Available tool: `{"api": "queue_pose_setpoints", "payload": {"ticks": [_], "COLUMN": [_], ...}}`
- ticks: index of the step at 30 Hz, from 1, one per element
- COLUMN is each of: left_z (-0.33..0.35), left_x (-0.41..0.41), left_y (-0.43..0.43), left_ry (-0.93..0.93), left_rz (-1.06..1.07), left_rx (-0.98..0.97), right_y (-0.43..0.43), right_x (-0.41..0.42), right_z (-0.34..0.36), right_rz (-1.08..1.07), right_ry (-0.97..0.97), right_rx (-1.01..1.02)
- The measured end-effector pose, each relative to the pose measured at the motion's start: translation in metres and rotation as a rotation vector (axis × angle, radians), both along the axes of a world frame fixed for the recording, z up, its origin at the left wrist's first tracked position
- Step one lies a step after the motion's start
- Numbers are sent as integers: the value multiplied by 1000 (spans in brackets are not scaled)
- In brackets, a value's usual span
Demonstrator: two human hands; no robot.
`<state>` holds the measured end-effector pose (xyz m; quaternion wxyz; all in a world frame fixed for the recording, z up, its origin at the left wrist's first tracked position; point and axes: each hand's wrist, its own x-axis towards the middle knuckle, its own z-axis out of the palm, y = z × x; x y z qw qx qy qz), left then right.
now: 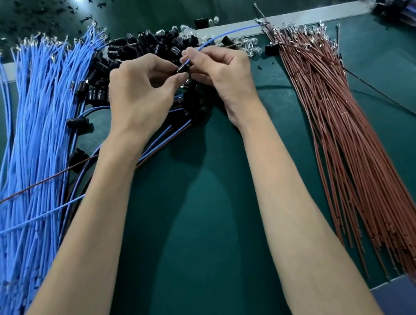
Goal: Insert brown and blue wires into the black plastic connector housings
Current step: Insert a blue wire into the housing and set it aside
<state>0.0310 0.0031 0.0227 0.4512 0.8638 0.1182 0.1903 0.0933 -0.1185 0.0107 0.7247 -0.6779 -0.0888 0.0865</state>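
Note:
My left hand (142,92) pinches a small black connector housing (182,68) between thumb and fingers above the green mat. My right hand (220,70) pinches a single blue wire (226,34) right at the housing; the wire arcs away up and to the right. A thick bundle of blue wires (41,140) lies fanned out on the left. A bundle of brown wires (348,125) lies on the right. A heap of loose black housings (147,45) sits behind my hands.
Finished housings with blue and brown wires (76,122) lie under my left forearm. Clear bulbs (251,42) sit by the pile. A white strip (315,17) crosses the green mat (202,209). More wired assemblies (407,5) lie far right.

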Motion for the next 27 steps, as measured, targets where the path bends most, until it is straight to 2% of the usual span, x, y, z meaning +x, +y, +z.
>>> {"api": "queue_pose_setpoints", "payload": {"ticks": [5,11,16,21,27], "left_z": [1,0,0,-3,-3], "left_x": [0,0,1,1,1], "left_y": [2,0,5,0,4], "left_ry": [-7,-20,-25,-22,-30], "left_rz": [13,10,12,4,3], "left_rx": [-26,-11,-15,23,19], "right_y": [-2,1,-4,-1,-3], "right_x": [4,0,7,4,2], "right_z": [2,1,1,-4,-1], "right_rz": [-79,6,-85,4,61], "right_ry": [107,20,138,23,21], "right_rx": [148,47,229,24,44]}}
